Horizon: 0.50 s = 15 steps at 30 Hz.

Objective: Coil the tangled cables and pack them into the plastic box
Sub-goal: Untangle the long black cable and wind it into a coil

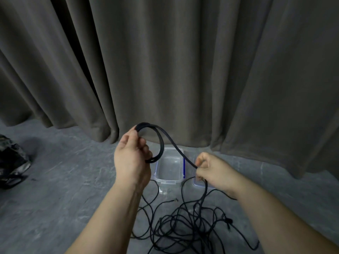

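The cable (172, 143) runs from the coil gripped in your left hand (132, 158) down-right to your pinching right hand (211, 169).

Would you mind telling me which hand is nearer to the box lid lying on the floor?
Right. The right hand hovers directly over the lid; the left hand is beyond the plastic box, holding the coil.
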{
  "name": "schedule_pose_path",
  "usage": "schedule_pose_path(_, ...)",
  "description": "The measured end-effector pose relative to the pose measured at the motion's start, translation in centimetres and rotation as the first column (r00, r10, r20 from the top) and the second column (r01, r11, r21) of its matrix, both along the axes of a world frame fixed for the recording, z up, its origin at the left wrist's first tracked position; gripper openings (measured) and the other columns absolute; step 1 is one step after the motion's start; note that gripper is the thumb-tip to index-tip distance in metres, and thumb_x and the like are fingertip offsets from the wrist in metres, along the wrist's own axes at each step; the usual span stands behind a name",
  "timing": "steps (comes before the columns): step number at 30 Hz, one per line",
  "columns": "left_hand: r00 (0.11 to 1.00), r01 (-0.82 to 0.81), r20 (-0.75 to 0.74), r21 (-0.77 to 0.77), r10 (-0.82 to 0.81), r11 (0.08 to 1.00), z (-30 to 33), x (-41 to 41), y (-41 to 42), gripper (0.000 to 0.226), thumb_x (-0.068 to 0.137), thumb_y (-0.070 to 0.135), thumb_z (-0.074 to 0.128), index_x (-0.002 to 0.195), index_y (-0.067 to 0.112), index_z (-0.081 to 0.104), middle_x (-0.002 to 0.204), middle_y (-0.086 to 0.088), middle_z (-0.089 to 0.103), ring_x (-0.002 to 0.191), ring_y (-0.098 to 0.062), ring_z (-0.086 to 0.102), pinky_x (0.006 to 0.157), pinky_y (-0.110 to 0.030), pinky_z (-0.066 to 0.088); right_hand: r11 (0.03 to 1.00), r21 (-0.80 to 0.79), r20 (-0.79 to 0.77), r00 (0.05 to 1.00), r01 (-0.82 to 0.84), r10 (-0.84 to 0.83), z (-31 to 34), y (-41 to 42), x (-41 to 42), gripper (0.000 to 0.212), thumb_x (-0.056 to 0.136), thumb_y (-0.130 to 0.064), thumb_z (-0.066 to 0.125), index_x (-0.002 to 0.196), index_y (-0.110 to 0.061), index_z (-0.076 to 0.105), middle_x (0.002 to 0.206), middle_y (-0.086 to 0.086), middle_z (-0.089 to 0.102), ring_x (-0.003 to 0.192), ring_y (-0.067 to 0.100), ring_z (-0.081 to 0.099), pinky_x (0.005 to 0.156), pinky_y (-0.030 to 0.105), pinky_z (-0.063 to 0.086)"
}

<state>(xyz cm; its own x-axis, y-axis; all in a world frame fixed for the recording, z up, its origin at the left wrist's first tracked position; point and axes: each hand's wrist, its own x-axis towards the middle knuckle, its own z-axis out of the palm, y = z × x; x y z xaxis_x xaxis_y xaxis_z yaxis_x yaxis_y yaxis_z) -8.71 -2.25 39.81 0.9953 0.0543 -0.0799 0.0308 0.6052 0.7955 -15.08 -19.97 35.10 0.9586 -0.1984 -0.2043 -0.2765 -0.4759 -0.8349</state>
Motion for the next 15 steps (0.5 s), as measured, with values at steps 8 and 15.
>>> schedule_pose_path(8, 0.998, -0.057, -0.017, 0.019, 0.057, 0.998, -0.3, 1.0, 1.3, 0.024, 0.102, 0.019, 0.042, 0.079, 0.019, 0.049, 0.054, 0.006, 0.041, 0.043, -0.006, 0.031, 0.041, -0.017, 0.025, 0.9, 0.138, 0.315, 0.843, 0.413, -0.435, 0.5, -0.1, 1.0, 0.036, 0.087, -0.037, 0.066, 0.066, -0.014, 0.048, 0.051, -0.003, 0.05, 0.044, 0.015, 0.05, 0.051, 0.029, 0.044)
schedule_pose_path(15, 0.995, 0.056, -0.082, 0.054, -0.052, 0.997, -1.4, 1.0, 0.5, 0.029, 0.104, 0.023, 0.038, 0.08, 0.016, 0.053, 0.05, 0.008, 0.039, 0.04, -0.005, 0.03, 0.04, -0.016, 0.024, 0.794, 0.536, 0.328, 0.796, 0.286, -0.508, 2.6, 0.9, 1.7, 0.026, 0.094, -0.025, 0.058, 0.07, -0.016, 0.062, 0.053, -0.004, 0.032, 0.045, 0.008, 0.026, 0.045, 0.023, 0.025)
